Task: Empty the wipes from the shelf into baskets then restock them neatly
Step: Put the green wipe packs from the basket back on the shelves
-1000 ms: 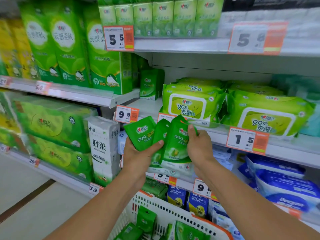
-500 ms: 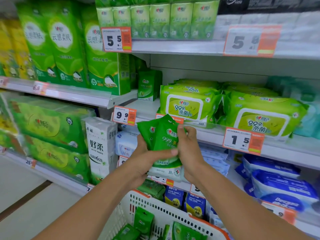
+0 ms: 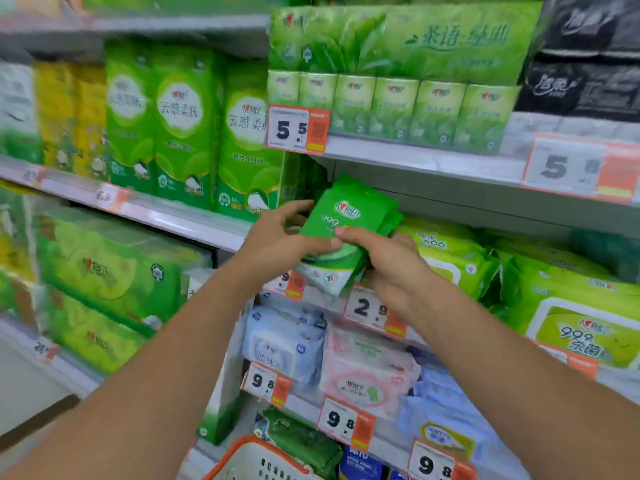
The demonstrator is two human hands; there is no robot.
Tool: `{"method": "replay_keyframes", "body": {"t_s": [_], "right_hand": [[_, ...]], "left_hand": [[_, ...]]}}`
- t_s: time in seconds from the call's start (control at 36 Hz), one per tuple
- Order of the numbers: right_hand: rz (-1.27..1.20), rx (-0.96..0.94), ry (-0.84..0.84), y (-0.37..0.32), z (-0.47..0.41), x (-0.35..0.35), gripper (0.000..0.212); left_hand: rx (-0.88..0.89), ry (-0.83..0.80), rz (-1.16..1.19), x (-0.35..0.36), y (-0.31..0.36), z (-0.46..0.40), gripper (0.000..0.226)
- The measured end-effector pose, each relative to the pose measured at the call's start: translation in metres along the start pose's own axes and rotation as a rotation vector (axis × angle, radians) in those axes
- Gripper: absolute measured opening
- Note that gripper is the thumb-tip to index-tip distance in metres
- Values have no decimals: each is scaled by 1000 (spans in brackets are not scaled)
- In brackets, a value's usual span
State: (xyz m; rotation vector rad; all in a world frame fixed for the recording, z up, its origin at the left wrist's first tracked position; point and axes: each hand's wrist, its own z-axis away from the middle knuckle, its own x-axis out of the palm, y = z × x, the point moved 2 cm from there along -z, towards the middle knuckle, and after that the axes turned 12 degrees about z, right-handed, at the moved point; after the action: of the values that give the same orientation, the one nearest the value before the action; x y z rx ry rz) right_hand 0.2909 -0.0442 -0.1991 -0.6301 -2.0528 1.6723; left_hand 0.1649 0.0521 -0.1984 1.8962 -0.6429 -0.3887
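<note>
Supermarket shelving [image 3: 426, 161] stocked with green tissue packs and orange price tags [image 3: 298, 129] fills the background, with a white basket [image 3: 256, 459] at the lower edge. Centre: a stack of small green wipes packets [image 3: 346, 216] is held tilted at the mouth of the middle shelf, beside large yellow-green wipes packs [image 3: 457, 258]. Left hand [image 3: 277, 237] grips its left edge, thumb across the front; right hand [image 3: 388, 261] clamps the lower right, thumb on top.

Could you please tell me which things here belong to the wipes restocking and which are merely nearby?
In the job:
- small green wipe packs, held by left hand and right hand
- basket

Merely nearby:
- tall green tissue packs
- black packs
- price tag
</note>
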Motion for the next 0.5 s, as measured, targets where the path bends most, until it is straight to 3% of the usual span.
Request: {"method": "replay_keyframes", "body": {"t_s": [0.06,0.14,0.19,0.25,0.31,0.36,0.44,0.5], "right_hand": [[62,6,69,-11,-45,16,41],[208,-9,129,-10,-120,33,74],[325,21,123,-2,-155,43,56],[396,142,44,15,-174,53,14],[545,217,6,40,-191,58,22],[677,199,114,64,-208,57,13],[673,245,202,98,-229,58,52],[647,257,211,110,-238,60,67]], "left_hand": [[126,156,-110,-6,-16,-18,61],[330,251,-433,-10,-51,-33,50],[390,155,-729,-12,-81,-46,57],[397,55,-935,-14,-111,-57,60],[406,51,-939,-18,-132,-59,63],[425,66,-891,-21,-146,-57,69],[455,61,-907,-24,-158,-56,67],[460,70,-906,-25,-157,-55,64]]}}
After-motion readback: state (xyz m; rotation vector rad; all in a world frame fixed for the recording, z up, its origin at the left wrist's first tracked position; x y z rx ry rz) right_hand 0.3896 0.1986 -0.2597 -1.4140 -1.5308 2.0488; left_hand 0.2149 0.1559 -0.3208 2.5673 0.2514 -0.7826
